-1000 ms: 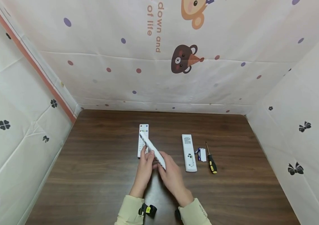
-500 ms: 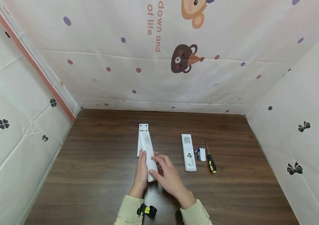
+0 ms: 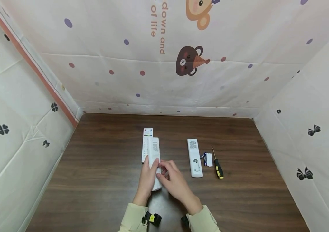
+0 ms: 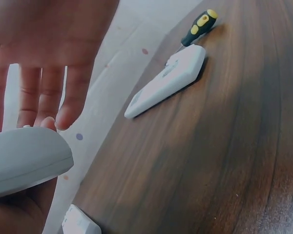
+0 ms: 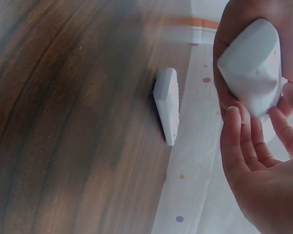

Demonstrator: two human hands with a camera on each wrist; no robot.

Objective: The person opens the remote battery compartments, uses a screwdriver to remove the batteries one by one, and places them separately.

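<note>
My left hand (image 3: 146, 180) grips a white remote control (image 3: 154, 150), back face up, with the thumb lying across that face. On its right edge, the fingers and thumb of my right hand (image 3: 177, 187) pinch near the lower half. The right wrist view shows the rounded near end of the held remote control (image 5: 251, 73), with right fingertips (image 5: 231, 114) against its side. From the left wrist view, the other hand's fingers reach down to the remote control (image 4: 29, 158). Both palms partly hide its middle.
A second remote control (image 3: 145, 145) lies buttons up behind the held one. To the right, a third remote control (image 3: 193, 149) lies back up with its battery compartment exposed. Beside it are a white cover with batteries (image 3: 208, 159) and a black-and-yellow screwdriver (image 3: 218, 169). The table (image 3: 95, 180) is dark wood.
The held remote control has turned from edge-on and slanting to back face up and nearly straight. The left thumb has come onto its back; the right hand has shifted from its end to its right edge.
</note>
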